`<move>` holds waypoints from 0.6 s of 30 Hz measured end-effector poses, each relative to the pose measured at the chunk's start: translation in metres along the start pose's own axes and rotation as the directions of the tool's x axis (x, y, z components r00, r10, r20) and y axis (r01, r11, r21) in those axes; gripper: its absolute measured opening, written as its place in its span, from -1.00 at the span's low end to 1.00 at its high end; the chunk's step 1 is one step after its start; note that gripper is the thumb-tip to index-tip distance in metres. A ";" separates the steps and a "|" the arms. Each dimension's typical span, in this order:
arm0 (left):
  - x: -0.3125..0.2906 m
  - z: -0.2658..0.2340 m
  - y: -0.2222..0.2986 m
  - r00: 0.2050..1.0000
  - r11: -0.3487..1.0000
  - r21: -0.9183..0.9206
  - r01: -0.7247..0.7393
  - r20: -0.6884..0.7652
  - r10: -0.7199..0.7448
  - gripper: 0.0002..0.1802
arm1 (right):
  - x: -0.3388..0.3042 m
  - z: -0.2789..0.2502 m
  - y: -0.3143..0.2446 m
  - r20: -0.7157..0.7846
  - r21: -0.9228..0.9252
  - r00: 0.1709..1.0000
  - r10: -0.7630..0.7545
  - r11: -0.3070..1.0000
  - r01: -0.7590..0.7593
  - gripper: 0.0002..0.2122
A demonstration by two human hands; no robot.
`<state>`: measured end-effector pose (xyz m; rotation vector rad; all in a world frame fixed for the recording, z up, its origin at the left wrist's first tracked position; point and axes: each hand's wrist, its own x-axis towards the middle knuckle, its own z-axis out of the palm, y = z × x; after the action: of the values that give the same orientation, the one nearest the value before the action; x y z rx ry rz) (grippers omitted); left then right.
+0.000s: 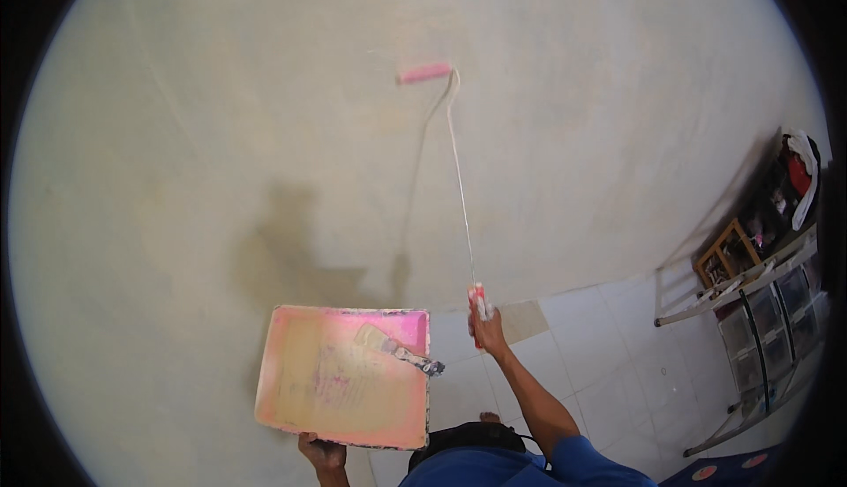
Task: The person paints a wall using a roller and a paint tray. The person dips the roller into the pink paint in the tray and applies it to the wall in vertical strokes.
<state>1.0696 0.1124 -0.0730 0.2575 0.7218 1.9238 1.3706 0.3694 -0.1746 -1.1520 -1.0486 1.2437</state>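
My right hand (488, 326) is closed around the red and white handle of a paint roller (462, 183). Its long thin frame reaches up to a pink roller sleeve (426, 73), which is at the pale wall (221, 108); whether it presses on the surface I cannot tell. At the lower left, my left hand (325, 455) grips the near edge of a pink and cream paint tray (296, 377), its fingers partly hidden underneath. A paint-stained brush (406, 354) lies in the tray, its dark handle jutting over the right rim.
To the right stands a metal rack (697, 312) with clear plastic drawers (759, 346). A wooden frame (729, 253) and a white bag (801, 169) are beside it. White floor tiles (609, 355) run along the wall. A dark blue item (737, 469) is at the lower right.
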 end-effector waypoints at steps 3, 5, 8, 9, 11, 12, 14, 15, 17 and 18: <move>0.002 -0.012 0.003 1.000 0.998 -0.054 0.026 -0.010 -0.027 -0.45 | -0.043 -0.018 0.025 -0.041 -0.033 0.995 0.087 0.996 -0.088 -0.62; 0.005 -0.018 0.003 0.999 0.996 -0.082 0.031 0.036 -0.028 -0.48 | -0.060 -0.031 0.038 -0.074 -0.045 0.993 0.095 0.994 -0.099 -0.62; 0.011 -0.030 0.004 0.997 0.995 -0.093 0.045 0.066 -0.039 -0.56 | -0.077 -0.043 0.035 -0.113 0.043 0.986 0.121 0.992 -0.116 -0.60; 0.014 -0.035 0.005 0.998 0.996 -0.074 0.051 0.052 -0.047 -0.61 | -0.076 -0.045 0.031 -0.126 0.039 0.985 0.115 0.993 -0.111 -0.60; 0.018 -0.035 0.005 0.997 0.995 -0.074 0.067 0.051 -0.063 -0.62 | -0.069 -0.050 0.020 -0.135 0.020 0.987 0.087 0.996 -0.085 -0.58; 0.019 -0.035 0.006 0.996 0.994 -0.075 0.075 0.046 -0.071 -0.64 | -0.066 -0.053 0.014 -0.141 0.019 0.986 0.087 0.996 -0.085 -0.58; 0.020 -0.034 0.007 0.995 0.990 -0.113 0.082 0.058 -0.076 -0.63 | -0.059 -0.054 -0.002 -0.113 0.037 0.994 0.004 0.999 0.000 -0.60; 0.020 -0.033 0.007 0.995 0.985 -0.149 0.087 0.062 -0.079 -0.62 | -0.054 -0.051 -0.006 -0.120 0.085 0.992 0.036 0.996 -0.026 -0.57; 0.014 -0.010 0.007 0.997 0.990 -0.116 0.079 0.023 -0.077 -0.61 | -0.046 -0.040 -0.027 -0.122 0.068 0.992 0.042 0.997 -0.034 -0.56; 0.011 0.000 0.007 0.997 0.994 -0.079 0.070 -0.020 -0.072 -0.60 | -0.041 -0.035 -0.041 -0.123 0.053 0.991 0.052 0.998 -0.045 -0.55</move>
<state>1.0596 0.1206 -0.0705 0.1596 0.6603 1.8850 1.4087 0.3271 -0.1377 -1.2065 -0.8964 1.2130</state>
